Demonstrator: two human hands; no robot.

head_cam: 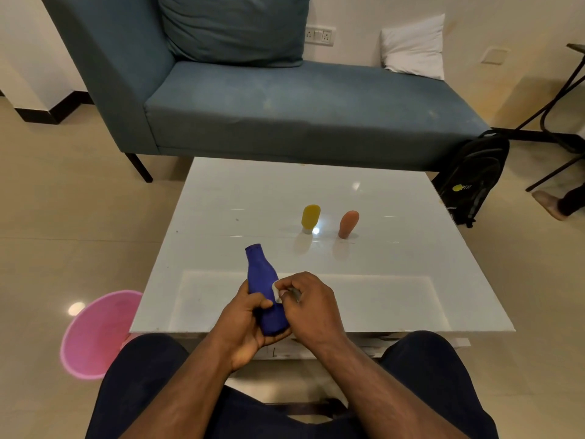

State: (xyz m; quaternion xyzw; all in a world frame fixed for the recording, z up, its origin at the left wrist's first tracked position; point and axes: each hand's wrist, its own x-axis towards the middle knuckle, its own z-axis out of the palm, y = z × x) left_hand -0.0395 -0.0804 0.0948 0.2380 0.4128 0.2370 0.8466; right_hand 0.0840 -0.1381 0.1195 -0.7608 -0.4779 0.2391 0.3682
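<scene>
Blue bottle, uncapped, tilted over bench's near edge. Left hand wraps its lower body: grip shd be firm w/o squeezing. Small white bit sits vs bottle's side, pinched by right hand; prob. best worked slow, short moves, bottle steady.

Bottle: dark blue, opaque, rounded body narrowing to a slim neck. Mouth is open, no cap on it. It's tilted, with the neck pointing away and slightly left and the base toward the person. It's off the surface, held over the near edge of the table. The left hand grips the lower body, thumb across the front.

White piece: small and pale, sitting against the bottle's right side at mid-body. The right hand pinches it between its fingertips. Too small to tell what it is. It's touching the bottle wall.
</scene>
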